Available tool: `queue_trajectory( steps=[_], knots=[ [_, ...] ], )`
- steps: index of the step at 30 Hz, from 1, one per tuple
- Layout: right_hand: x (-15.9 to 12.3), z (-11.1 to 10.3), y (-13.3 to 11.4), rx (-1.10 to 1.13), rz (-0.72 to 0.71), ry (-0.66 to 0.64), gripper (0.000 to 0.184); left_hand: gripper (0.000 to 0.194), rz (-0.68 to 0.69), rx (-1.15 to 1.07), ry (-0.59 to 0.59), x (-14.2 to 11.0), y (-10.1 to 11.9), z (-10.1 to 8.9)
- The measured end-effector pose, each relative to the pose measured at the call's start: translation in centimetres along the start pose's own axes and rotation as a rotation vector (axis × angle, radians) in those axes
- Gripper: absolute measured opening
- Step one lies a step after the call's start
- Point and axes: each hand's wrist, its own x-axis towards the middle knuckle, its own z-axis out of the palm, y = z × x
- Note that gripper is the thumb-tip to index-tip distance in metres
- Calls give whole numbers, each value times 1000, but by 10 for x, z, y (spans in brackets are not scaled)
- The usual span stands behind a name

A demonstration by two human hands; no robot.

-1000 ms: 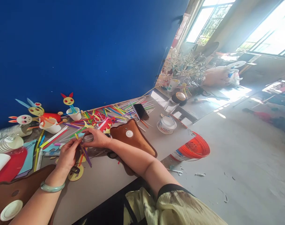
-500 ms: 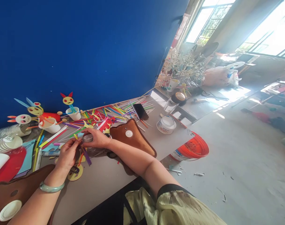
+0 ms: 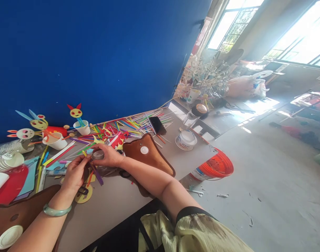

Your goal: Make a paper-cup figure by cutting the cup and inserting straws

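Observation:
My left hand (image 3: 75, 174) is closed in a pinch on thin coloured strips. A yellow end (image 3: 84, 153) pokes up above the fingertips, while a purple strip (image 3: 97, 176) and an orange strip (image 3: 90, 177) hang below. My right hand (image 3: 111, 156) is curled around a small roll of clear tape (image 3: 98, 155), its fingertips close to the left ones. Exactly where tape and strips meet is hidden by the fingers. Just under the hands lies a round yellow paper face (image 3: 84, 194), with a small dark object on it.
Coloured sticks (image 3: 128, 126) lie heaped along the blue wall, beside a phone (image 3: 157, 125). Paper animal figures stand in white cups (image 3: 54, 140) at left. A brown cushion-like pouch (image 3: 146, 154) lies by my right forearm. An orange bucket (image 3: 215, 164) stands past the table edge.
The view has shifted very slightly. Both hands keep nearly the same pose, with the tape roll and the strips still held.

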Motion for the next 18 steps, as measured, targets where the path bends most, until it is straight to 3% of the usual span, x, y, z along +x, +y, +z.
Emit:
queue_trajectory(
  steps=[18],
  knots=[
    [-2, -1, -3, 26, 18, 30, 66, 43, -14, -28, 11, -1, 0, 3]
  ],
)
